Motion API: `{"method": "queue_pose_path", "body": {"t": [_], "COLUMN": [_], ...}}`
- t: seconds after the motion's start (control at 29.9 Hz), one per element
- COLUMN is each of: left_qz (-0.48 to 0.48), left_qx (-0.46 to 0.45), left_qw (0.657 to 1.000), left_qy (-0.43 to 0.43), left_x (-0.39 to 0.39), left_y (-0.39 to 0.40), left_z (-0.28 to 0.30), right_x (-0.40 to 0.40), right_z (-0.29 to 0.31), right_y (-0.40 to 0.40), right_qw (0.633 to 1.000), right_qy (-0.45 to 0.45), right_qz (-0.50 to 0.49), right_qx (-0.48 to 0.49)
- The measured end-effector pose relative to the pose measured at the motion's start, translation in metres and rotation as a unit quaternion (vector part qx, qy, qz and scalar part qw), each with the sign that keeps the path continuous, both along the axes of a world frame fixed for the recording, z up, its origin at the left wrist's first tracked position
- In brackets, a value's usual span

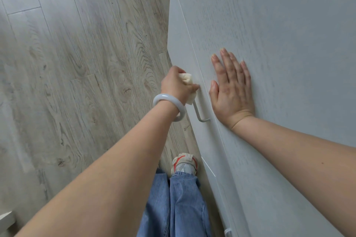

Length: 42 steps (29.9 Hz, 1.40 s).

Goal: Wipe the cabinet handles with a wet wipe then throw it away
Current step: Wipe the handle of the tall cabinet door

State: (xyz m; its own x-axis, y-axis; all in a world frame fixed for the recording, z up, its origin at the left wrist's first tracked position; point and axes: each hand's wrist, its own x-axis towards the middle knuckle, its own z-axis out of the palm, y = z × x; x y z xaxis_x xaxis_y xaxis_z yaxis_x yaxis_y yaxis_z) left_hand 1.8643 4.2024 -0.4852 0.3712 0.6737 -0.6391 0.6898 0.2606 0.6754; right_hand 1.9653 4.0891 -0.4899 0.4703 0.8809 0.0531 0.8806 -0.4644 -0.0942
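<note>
The white cabinet (269, 63) fills the right of the view, seen from above, and the wiping step looks to be under way on its front. The right hand (232, 88) lies flat on the cabinet top, fingers straight and spread, holding nothing, seemingly as a brace. The left hand (177, 84), a pale bangle (169, 107) on its wrist, is curled round the crumpled wet wipe (187, 81) and clamps it on the upper part of a metal bar handle (199, 114); the lower end of the bar and its bracket stand bare below the wipe. The next move probably calls for drawing the wipe down the bar to that bare end, then going to another handle (228, 232) showing near the bottom edge. No bin is in view. No brand, label or writing can be read anywhere.
</note>
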Motion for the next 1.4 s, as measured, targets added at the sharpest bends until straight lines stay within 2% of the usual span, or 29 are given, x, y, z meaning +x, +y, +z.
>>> {"method": "queue_pose_path", "body": {"t": [0.17,0.27,0.33,0.4,0.47,0.64,0.7,0.8,0.97,1.1,1.27,1.34,1.4], "left_qz": [-0.069,0.023,0.101,0.140,0.140,0.062,0.011,-0.016,-0.070,0.001,0.177,0.209,0.200], "left_qx": [-0.041,-0.149,-0.171,-0.127,-0.069,0.037,0.048,0.033,0.076,0.021,-0.048,-0.063,-0.067], "left_qw": [0.996,0.983,0.973,0.978,0.987,0.997,0.999,0.999,0.994,0.999,0.983,0.976,0.977], "left_qy": [-0.045,-0.101,-0.119,-0.092,-0.048,-0.003,0.011,-0.001,0.025,0.048,-0.011,-0.024,-0.013], "left_x": [-0.013,-0.022,-0.023,-0.021,-0.014,0.008,0.009,0.001,0.001,0.008,-0.002,-0.009,-0.014], "left_y": [-0.018,-0.021,-0.018,-0.013,-0.010,-0.009,-0.015,-0.020,-0.014,-0.017,-0.047,-0.053,-0.054], "left_z": [0.001,-0.004,-0.009,-0.011,-0.011,0.000,0.004,0.006,-0.003,-0.013,-0.013,-0.012,-0.012], "right_x": [0.000,0.000,-0.001,0.000,0.000,0.000,0.000,0.000,0.001,0.000,0.000,0.000,0.000], "right_z": [0.001,0.001,0.001,0.001,0.002,0.001,0.001,0.001,0.001,0.001,0.001,0.001,0.001], "right_y": [0.000,0.001,0.001,0.000,0.000,0.001,0.001,0.001,0.001,0.001,0.001,0.001,0.001], "right_qw": [1.000,1.000,1.000,1.000,1.000,1.000,1.000,1.000,1.000,1.000,1.000,1.000,1.000], "right_qy": [0.000,0.000,0.001,0.002,0.003,0.000,0.000,0.001,0.000,0.000,0.003,0.002,0.001], "right_qz": [-0.002,-0.002,-0.001,0.000,0.000,0.000,-0.001,0.001,0.000,-0.002,-0.003,-0.002,-0.001], "right_qx": [-0.003,-0.003,-0.001,0.000,-0.001,-0.005,-0.003,-0.002,-0.002,-0.003,-0.003,-0.002,0.001]}}
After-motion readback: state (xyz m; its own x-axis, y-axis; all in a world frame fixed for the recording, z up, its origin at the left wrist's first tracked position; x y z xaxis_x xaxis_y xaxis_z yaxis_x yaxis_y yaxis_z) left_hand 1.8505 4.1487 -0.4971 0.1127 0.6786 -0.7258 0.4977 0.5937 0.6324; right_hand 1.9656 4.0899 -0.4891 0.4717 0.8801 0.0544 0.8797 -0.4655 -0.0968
